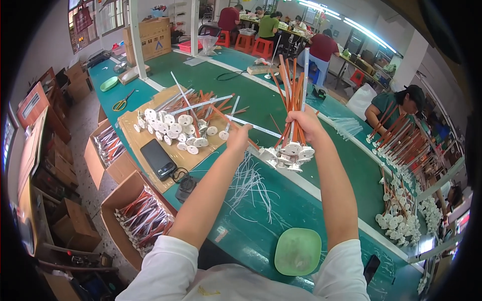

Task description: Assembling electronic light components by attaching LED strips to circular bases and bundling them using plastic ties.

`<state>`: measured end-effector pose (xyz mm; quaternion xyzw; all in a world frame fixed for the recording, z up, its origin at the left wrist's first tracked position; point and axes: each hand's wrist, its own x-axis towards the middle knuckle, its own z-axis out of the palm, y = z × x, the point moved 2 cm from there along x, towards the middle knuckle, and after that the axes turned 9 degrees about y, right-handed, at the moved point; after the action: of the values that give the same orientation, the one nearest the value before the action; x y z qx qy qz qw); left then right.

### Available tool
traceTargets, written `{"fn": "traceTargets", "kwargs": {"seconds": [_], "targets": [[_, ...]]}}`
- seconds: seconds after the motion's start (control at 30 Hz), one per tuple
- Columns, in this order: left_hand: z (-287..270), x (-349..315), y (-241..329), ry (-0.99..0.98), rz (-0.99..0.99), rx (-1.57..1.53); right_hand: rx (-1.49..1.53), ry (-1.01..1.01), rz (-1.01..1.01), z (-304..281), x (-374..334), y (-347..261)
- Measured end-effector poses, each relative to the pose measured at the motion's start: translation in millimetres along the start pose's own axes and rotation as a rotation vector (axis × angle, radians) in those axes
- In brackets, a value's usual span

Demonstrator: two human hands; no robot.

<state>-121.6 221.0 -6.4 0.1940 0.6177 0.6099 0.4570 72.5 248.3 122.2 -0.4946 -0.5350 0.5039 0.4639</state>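
My right hand (305, 124) is wrapped round an upright bundle of thin brown sticks (288, 85), a pale flat strip among them. White round discs (291, 153) cluster at the bundle's lower end. Just left of it, my left hand (239, 138) is closed on a brown stick, its fingertips partly hidden; a pale strip (263, 130) runs from that hand toward the bundle. Beyond my left hand, a pile of similar disc-ended sticks (173, 128) lies on a brown cardboard sheet (138, 135).
A black phone-like device (157, 159) lies on the cardboard. Thin white ties (251, 188) and a green dish (297, 252) are on the green table. Boxes of sticks (143, 220) stand at left. A co-worker (396, 108) sits at right beside more sticks. Scissors (123, 102) lie far left.
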Motion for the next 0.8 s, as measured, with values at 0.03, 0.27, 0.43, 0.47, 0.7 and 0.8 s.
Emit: {"fn": "traceTargets", "kwargs": {"seconds": [0.03, 0.27, 0.43, 0.47, 0.7, 0.8], "targets": [[4, -3, 3, 0.007, -0.035, -0.033, 0.002, -0.006, -0.002, -3, 1, 3], [49, 23, -1, -0.057, -0.115, -0.047, 0.067, -0.004, -0.043, -28, -18, 19], [100, 1, -13, -0.138, -0.092, -0.09, 0.132, -0.009, -0.053, -75, -18, 30], [112, -7, -18, -0.191, -0.14, -0.077, 0.106, 0.013, 0.019, -85, -18, 31], [164, -24, -53, -0.525, -0.308, 0.132, -0.263, 0.104, 0.193, -123, 3, 74], [181, -26, -67, -0.558, -0.285, 0.171, -0.724, 0.159, 0.186, -136, 20, 77]]}}
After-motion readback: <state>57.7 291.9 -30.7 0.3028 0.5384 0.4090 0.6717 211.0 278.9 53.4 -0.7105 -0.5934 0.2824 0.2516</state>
